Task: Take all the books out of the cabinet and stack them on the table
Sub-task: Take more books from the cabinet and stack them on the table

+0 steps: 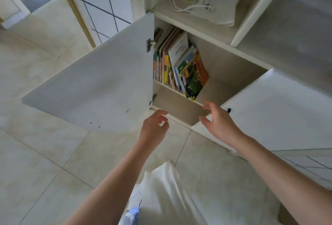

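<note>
Several colourful books (179, 63) stand leaning on the upper shelf of a low white cabinet (231, 63), packed towards its left side. An orange and green book (196, 77) leans at the right end of the row. Both cabinet doors stand open. My left hand (154, 126) hovers in front of the lower compartment with fingers loosely curled, holding nothing. My right hand (217, 122) reaches forward with fingers spread, just below the shelf edge and beside the right door's edge, empty.
The left door (93, 88) swings out over the tiled floor (45, 153). The right door (273, 113) opens to the right. An open shelf above holds white bags and a white cable (192, 0). A doorway lies at far left.
</note>
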